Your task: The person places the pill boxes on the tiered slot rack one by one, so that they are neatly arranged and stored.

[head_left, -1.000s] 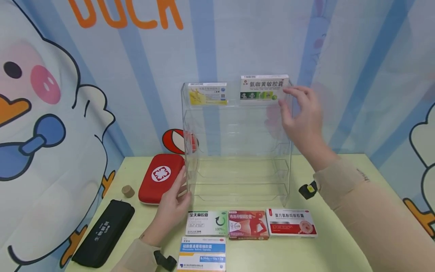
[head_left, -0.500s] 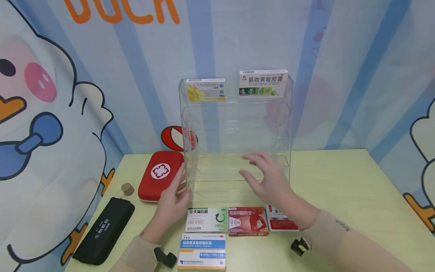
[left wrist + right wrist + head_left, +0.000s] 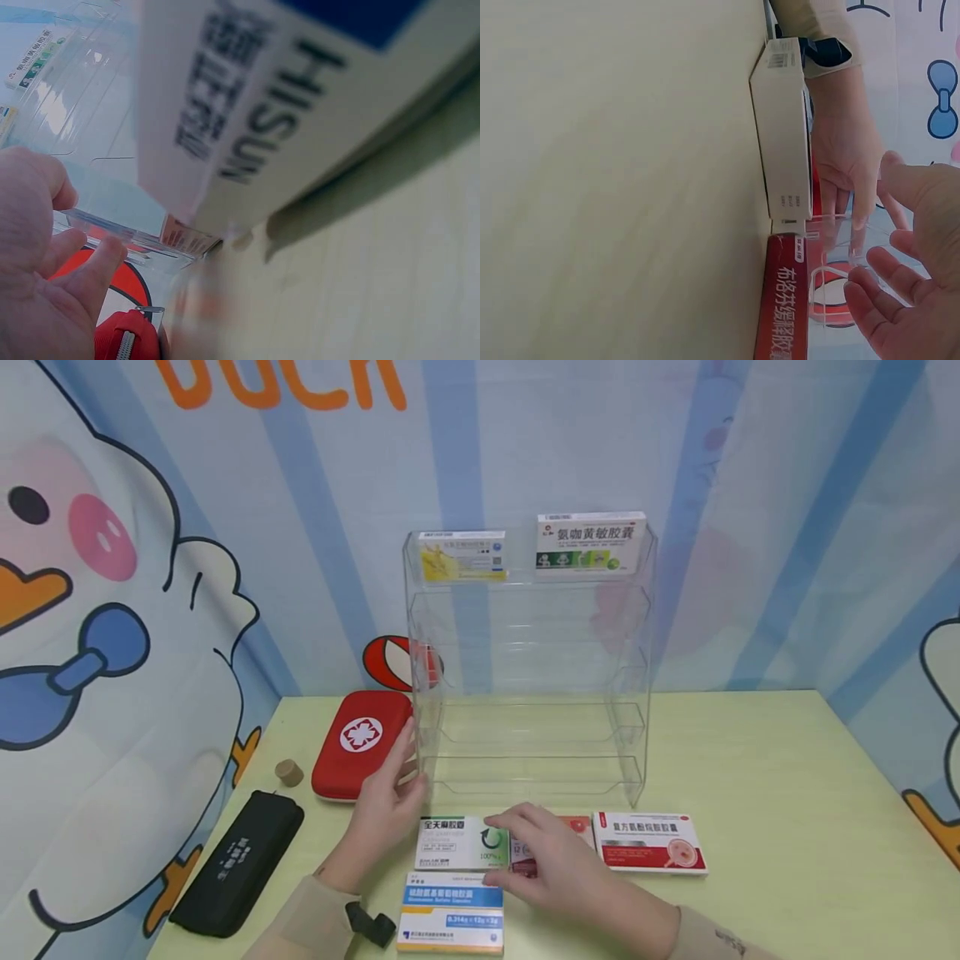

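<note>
My left hand [image 3: 387,797] grips the left side edge of a clear tiered display rack [image 3: 536,768], with the thumb in front and the fingers along the outside. My right hand [image 3: 558,864] hovers above the medicine boxes before the rack, thumb and fingers apart and nothing between them. It partly covers a red medicine box [image 3: 576,825] and reaches over the right end of a white-and-green box [image 3: 453,847]. Nearer lies a blue-and-white box [image 3: 450,914]. In the right wrist view the red box [image 3: 784,300] shows its side, with my right hand [image 3: 911,270] beside it.
On the rack's top tier stand a yellow-and-white box [image 3: 463,558] and a white-and-green box [image 3: 590,545]. A white-and-red box [image 3: 651,845] lies at the row's right end. Left of the rack are a red first-aid case [image 3: 360,739], a cork-like cylinder [image 3: 288,772] and a black zip case [image 3: 238,864].
My right hand has let go of the white-and-green box on the top tier, then come down and left to above the front boxes. My left hand keeps its place on the rack.
</note>
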A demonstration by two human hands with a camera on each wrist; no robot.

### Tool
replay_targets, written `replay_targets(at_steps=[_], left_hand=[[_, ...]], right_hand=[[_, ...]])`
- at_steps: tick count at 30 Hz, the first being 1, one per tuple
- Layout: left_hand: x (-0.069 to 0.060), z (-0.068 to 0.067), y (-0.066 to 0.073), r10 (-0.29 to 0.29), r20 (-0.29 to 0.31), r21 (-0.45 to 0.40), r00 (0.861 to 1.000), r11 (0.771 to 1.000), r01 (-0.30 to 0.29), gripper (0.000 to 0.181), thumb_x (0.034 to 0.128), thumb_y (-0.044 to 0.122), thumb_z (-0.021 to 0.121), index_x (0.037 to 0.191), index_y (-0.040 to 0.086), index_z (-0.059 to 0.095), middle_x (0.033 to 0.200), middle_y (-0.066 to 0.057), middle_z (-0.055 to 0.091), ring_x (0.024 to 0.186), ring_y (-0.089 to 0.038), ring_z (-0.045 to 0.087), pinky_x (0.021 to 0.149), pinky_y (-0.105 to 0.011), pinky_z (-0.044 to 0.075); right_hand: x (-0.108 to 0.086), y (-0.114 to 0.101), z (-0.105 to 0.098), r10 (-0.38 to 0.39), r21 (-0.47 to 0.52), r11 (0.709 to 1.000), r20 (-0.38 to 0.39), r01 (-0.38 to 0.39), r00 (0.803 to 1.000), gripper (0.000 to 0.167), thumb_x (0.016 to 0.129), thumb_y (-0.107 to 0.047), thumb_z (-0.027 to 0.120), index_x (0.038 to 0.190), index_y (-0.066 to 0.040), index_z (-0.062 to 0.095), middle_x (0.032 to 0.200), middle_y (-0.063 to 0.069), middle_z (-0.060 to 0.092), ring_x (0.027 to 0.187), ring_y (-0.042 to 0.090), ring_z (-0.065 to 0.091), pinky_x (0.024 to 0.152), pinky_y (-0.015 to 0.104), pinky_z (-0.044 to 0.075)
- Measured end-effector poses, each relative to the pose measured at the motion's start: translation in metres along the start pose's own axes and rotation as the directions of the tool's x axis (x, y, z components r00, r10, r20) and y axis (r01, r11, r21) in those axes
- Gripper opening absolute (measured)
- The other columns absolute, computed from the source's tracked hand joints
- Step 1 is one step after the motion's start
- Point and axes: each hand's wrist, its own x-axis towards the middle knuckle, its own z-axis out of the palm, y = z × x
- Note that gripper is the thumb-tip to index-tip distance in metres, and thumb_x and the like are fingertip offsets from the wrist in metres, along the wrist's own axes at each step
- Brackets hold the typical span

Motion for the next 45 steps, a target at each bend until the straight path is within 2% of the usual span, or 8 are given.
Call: replay_targets(at_steps=[5,11,17,23,28,38,45], left_hand=[[0.000,0.000,-0.001,0.005,-0.011,0.006,1.000,1.000,-0.005,0.097,0.1020,0.009,0.073,0.176,0.042,0.020,0.173,-0.005,0.050,0.150,-0.036,0.061,0.109,-0.049,0.061],[0.001,0.001,-0.001,0.008,-0.002,0.005,1.000,1.000,-0.008,0.099,0.1023,0.009,0.072,0.174,0.051,0.018,0.173,-0.005,0.049,0.151,-0.036,0.061,0.110,-0.048,0.061],[0.001,0.000,-0.001,0.003,-0.002,0.001,1.000,1.000,-0.003,0.099,0.1020,0.009,0.073,0.174,0.050,0.019,0.173,-0.006,0.050,0.150,-0.036,0.062,0.109,-0.049,0.061],[0.001,0.000,-0.001,0.004,0.000,-0.003,1.000,1.000,-0.004,0.099,0.1024,0.009,0.072,0.175,0.049,0.018,0.173,-0.004,0.050,0.150,-0.035,0.061,0.110,-0.048,0.061],[0.002,0.000,0.000,0.007,-0.002,-0.014,1.000,1.000,-0.007,0.097,0.1023,0.008,0.072,0.176,0.044,0.019,0.173,-0.005,0.050,0.150,-0.035,0.061,0.110,-0.049,0.060],[0.001,0.001,0.000,-0.011,-0.003,-0.011,1.000,1.000,0.011,0.097,0.1027,0.010,0.072,0.175,0.047,0.019,0.174,-0.003,0.049,0.151,-0.034,0.061,0.110,-0.048,0.061],[0.001,0.001,0.000,-0.005,-0.002,-0.013,1.000,1.000,0.005,0.099,0.1024,0.010,0.072,0.174,0.050,0.017,0.174,-0.005,0.049,0.151,-0.036,0.061,0.110,-0.049,0.061]], right_hand=[[-0.006,-0.001,0.009,0.020,0.006,1.000,0.021,-0.020,1.000,0.064,0.096,-0.054,0.082,0.149,-0.020,0.067,0.137,-0.006,0.070,0.121,0.011,0.068,0.103,0.037,0.065],[-0.010,-0.006,0.017,0.029,0.041,0.999,0.062,-0.031,0.998,0.068,0.095,-0.057,0.082,0.150,-0.023,0.066,0.138,-0.007,0.069,0.116,0.008,0.063,0.102,0.032,0.062],[-0.014,-0.008,0.023,0.067,0.035,0.997,0.114,-0.071,0.991,0.070,0.096,-0.069,0.073,0.152,-0.028,0.065,0.144,-0.013,0.065,0.128,0.008,0.062,0.112,0.040,0.061],[-0.022,-0.006,0.027,0.025,0.017,0.999,0.116,-0.027,0.993,0.066,0.096,-0.065,0.076,0.149,-0.027,0.067,0.144,-0.013,0.065,0.130,0.011,0.061,0.114,0.042,0.060],[-0.025,-0.005,0.030,-0.016,-0.009,1.000,0.104,0.017,0.994,0.061,0.096,-0.063,0.076,0.145,-0.026,0.070,0.143,-0.013,0.066,0.129,0.010,0.061,0.113,0.039,0.060],[-0.025,-0.009,0.027,0.026,-0.045,0.999,0.163,-0.019,0.986,0.061,0.097,-0.068,0.071,0.143,-0.027,0.072,0.142,-0.014,0.068,0.131,0.012,0.060,0.114,0.042,0.059],[-0.025,-0.009,0.028,-0.003,-0.083,0.996,0.167,0.017,0.986,0.059,0.099,-0.066,0.071,0.141,-0.025,0.073,0.137,-0.012,0.071,0.127,0.012,0.061,0.112,0.040,0.059]])
